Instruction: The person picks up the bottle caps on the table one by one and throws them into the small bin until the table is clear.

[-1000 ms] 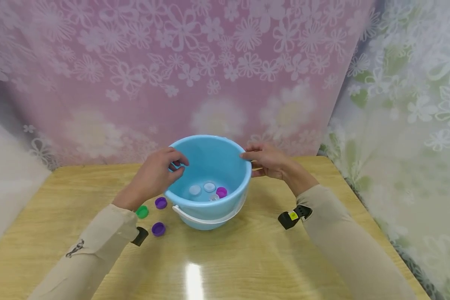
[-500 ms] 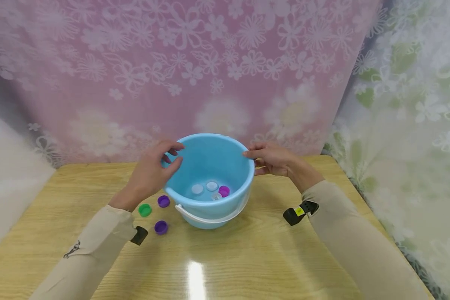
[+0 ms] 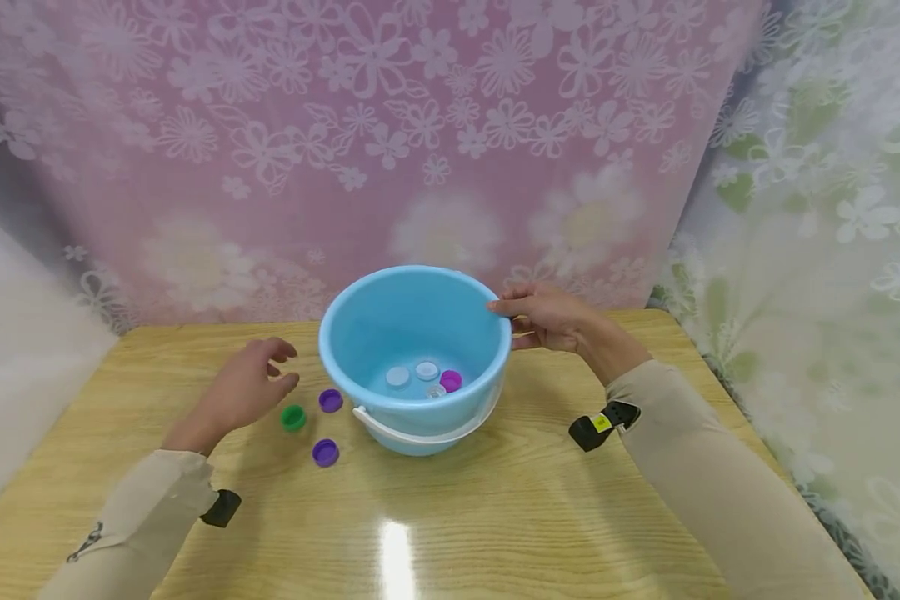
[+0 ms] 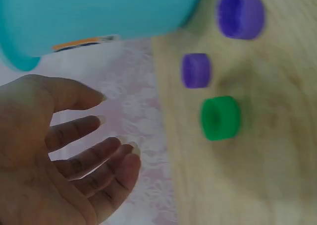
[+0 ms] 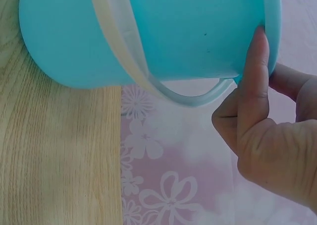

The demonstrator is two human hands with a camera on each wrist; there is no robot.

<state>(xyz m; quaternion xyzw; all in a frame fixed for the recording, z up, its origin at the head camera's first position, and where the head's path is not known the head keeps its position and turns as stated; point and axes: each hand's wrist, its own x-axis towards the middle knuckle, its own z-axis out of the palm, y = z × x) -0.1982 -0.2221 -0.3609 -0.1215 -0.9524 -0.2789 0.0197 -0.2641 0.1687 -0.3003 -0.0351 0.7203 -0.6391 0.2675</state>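
Note:
A light blue bucket (image 3: 390, 423) stands upright on the table, its white handle (image 3: 435, 437) hanging down in front. My right hand (image 3: 543, 318) grips the bucket's right rim, thumb over the inner side and fingers outside. To the left of the bucket, my left hand (image 3: 246, 385) hovers with loosely bent fingers and nothing in them. Near it lie a green bottle cap (image 3: 293, 418) and two purple bottle caps (image 3: 331, 401); the left wrist view shows the green cap (image 4: 221, 118) apart from the fingers. On the bucket's floor are a magenta cap (image 3: 451, 382), whitish caps (image 3: 397, 377) and a clear one (image 3: 436, 391).
The wooden table (image 3: 480, 517) reaches back to a pink flowered curtain (image 3: 435, 167) close behind the bucket. A pale flowered curtain (image 3: 817, 250) hangs along the right edge. Each wrist carries a small black camera (image 3: 589, 432).
My left hand has moved from the bucket's left rim down and leftward, over the table beside the green cap. The right hand stays on the rim; the view has shifted slightly.

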